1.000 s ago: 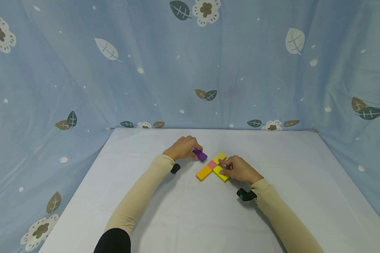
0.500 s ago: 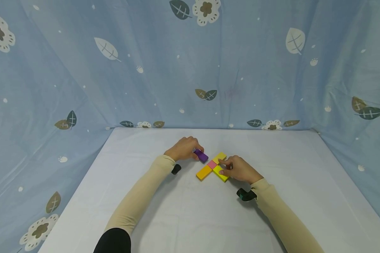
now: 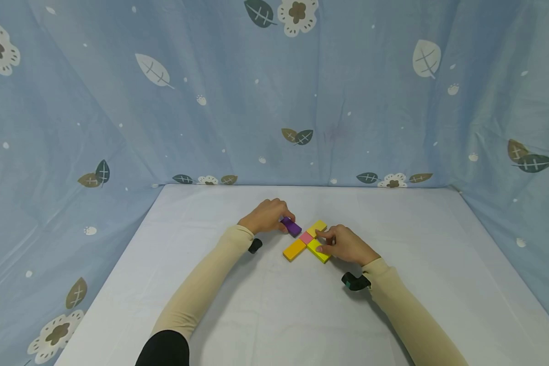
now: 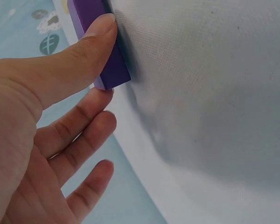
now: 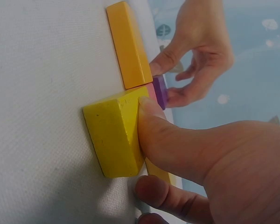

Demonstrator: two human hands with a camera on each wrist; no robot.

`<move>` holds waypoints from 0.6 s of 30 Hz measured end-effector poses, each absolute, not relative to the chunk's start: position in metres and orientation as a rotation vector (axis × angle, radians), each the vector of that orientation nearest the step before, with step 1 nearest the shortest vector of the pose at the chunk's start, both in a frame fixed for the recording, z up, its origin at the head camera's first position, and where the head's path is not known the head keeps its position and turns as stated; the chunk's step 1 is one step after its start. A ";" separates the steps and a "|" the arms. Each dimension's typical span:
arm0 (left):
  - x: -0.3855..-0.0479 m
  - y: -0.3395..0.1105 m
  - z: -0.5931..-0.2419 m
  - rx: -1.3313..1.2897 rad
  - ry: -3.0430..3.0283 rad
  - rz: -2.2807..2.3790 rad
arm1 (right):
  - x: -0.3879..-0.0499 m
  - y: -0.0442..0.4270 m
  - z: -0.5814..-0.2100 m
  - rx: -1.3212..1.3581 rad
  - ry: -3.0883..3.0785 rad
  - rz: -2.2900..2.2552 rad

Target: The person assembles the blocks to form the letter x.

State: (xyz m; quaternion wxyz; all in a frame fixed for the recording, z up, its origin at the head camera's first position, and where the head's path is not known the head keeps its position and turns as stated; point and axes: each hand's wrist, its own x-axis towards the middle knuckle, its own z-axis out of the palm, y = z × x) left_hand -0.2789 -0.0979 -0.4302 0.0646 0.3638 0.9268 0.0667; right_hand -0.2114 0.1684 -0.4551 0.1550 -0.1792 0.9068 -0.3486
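Note:
My left hand (image 3: pixel 267 216) pinches a purple block (image 3: pixel 291 226) between thumb and fingers; in the left wrist view the thumb lies along the purple block (image 4: pixel 115 70). The block's near end is beside a small pink block (image 3: pixel 306 238), and whether they touch I cannot tell. Around the pink block lie an orange block (image 3: pixel 294 250), a far yellow block (image 3: pixel 319 226) and a near yellow block (image 3: pixel 314 247). My right hand (image 3: pixel 347 245) holds its thumb on the near yellow block (image 5: pixel 112 144), its bent index finger at the far yellow one. Its other fingers are partly hidden.
A white cloth (image 3: pixel 256 315) covers the table. Behind it and at its sides hangs a blue curtain (image 3: pixel 238 101) with leaf and flower prints. A black wrist device (image 3: pixel 356 281) sits by the right cuff.
My left hand has moved slightly right and toward me with the purple block, bringing it closer to the pink one. The right hand and the other blocks have stayed in place.

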 end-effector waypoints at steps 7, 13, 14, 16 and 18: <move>-0.277 -0.096 -0.429 1.108 2.791 0.155 | -0.211 0.169 -0.455 -0.510 2.601 -0.993; -0.276 -0.096 -0.431 1.123 2.791 0.144 | -0.211 0.169 -0.454 -0.510 2.589 -1.007; -0.277 -0.096 -0.432 1.125 2.792 0.142 | -0.210 0.169 -0.454 -0.512 2.587 -1.007; -0.277 -0.096 -0.433 1.125 2.794 0.136 | -0.210 0.169 -0.454 -0.515 2.583 -1.006; -0.277 -0.096 -0.433 1.126 2.794 0.146 | -0.211 0.169 -0.453 -0.517 2.582 -1.005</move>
